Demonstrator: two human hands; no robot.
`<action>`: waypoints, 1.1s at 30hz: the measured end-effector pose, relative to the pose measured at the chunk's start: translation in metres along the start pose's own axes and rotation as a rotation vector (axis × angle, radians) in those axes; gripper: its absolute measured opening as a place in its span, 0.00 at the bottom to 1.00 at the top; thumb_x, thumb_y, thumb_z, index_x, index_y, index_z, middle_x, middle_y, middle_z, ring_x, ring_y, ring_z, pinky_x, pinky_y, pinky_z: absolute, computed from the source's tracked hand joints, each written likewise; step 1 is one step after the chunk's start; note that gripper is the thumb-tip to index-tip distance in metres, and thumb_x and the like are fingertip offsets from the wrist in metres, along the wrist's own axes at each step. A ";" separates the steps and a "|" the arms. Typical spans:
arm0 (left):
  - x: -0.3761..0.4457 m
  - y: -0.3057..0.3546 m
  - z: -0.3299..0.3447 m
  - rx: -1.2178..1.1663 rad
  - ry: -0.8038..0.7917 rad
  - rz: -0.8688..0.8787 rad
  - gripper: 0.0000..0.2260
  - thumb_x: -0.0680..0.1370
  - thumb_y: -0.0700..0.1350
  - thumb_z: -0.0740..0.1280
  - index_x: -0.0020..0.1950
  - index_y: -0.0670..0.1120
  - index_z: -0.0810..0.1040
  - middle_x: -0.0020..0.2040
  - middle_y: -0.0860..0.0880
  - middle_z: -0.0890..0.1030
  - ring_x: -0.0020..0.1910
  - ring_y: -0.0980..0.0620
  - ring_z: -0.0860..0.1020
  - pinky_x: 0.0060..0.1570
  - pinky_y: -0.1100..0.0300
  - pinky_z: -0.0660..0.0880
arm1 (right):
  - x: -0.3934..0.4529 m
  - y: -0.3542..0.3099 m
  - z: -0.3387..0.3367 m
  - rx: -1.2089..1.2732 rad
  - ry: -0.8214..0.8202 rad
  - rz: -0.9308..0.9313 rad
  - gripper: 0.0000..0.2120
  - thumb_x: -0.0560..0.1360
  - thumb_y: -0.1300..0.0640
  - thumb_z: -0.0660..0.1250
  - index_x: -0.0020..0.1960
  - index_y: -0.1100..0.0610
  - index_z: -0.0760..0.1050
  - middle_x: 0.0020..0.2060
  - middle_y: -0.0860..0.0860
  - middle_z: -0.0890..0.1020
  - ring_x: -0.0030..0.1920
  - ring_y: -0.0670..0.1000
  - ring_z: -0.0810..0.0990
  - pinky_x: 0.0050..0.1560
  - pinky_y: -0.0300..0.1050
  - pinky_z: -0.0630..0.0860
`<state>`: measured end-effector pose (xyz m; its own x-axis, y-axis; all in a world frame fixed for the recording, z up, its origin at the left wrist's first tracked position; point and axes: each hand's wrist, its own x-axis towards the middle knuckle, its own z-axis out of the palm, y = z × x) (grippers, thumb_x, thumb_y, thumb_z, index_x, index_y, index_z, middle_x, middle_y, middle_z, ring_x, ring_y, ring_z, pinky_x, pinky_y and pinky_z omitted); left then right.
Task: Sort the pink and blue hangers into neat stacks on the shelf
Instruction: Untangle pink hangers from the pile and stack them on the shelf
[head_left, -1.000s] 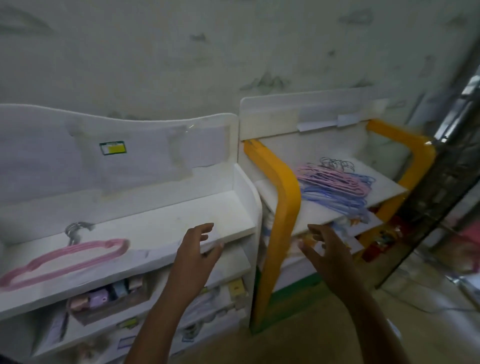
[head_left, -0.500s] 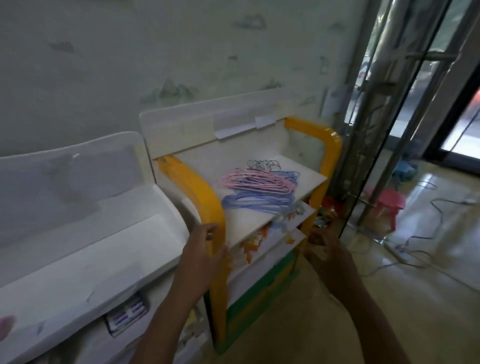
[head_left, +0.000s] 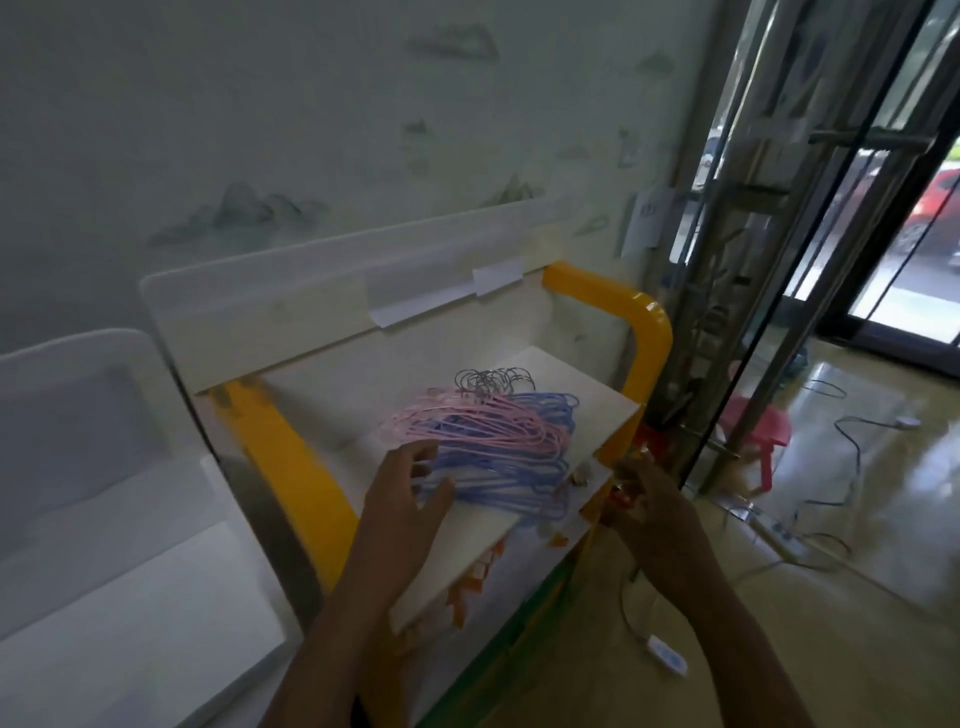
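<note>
Shelf, centre of frame: white top board in a unit with rounded yellow side rails and a white back panel bearing two paper labels.

Pink hangers: thin, fanned loosely across the upper part of a mixed heap in the middle of the board.

Blue hangers: same type, lying beneath and toward the near edge of the pink ones, interleaved with them; unsorted. The metal hooks cluster at the heap's far side.

Left hand: lower centre, fingers spread and relaxed, fingertips at the left near edge of the heap, gripping nothing; whether they touch the hangers is unclear from blur.

Right hand: lower right of centre, off the board's right front corner, fingers loosely extended, holding nothing, apart from the hangers.

White shelf unit: lower left of frame.

Pink stool and cables on a glossy floor: right of frame, beyond a glass door.
</note>
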<state>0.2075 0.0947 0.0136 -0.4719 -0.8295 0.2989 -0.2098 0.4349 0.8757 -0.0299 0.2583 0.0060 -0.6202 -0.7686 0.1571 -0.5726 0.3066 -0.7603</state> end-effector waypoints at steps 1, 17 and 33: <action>0.009 -0.003 0.004 -0.002 0.004 -0.005 0.16 0.79 0.45 0.68 0.66 0.52 0.72 0.61 0.55 0.75 0.58 0.62 0.75 0.50 0.74 0.71 | 0.009 0.003 0.002 -0.005 0.006 0.002 0.22 0.74 0.48 0.72 0.65 0.48 0.70 0.60 0.46 0.76 0.55 0.46 0.78 0.45 0.40 0.79; 0.079 -0.063 0.047 0.094 0.212 -0.200 0.14 0.78 0.41 0.69 0.62 0.49 0.74 0.59 0.50 0.76 0.55 0.51 0.78 0.54 0.52 0.77 | 0.136 0.037 0.032 0.026 -0.200 -0.074 0.16 0.76 0.49 0.69 0.61 0.44 0.68 0.58 0.44 0.74 0.57 0.44 0.74 0.50 0.39 0.70; 0.102 -0.098 0.058 0.199 0.411 -0.471 0.14 0.77 0.42 0.70 0.62 0.44 0.75 0.60 0.46 0.75 0.53 0.49 0.78 0.50 0.57 0.76 | 0.220 0.048 0.064 0.104 -0.425 -0.155 0.20 0.76 0.52 0.71 0.66 0.51 0.71 0.60 0.47 0.77 0.58 0.46 0.76 0.52 0.35 0.70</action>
<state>0.1305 -0.0129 -0.0639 0.0667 -0.9962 0.0560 -0.4866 0.0165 0.8735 -0.1599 0.0682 -0.0365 -0.2439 -0.9696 0.0183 -0.5710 0.1283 -0.8109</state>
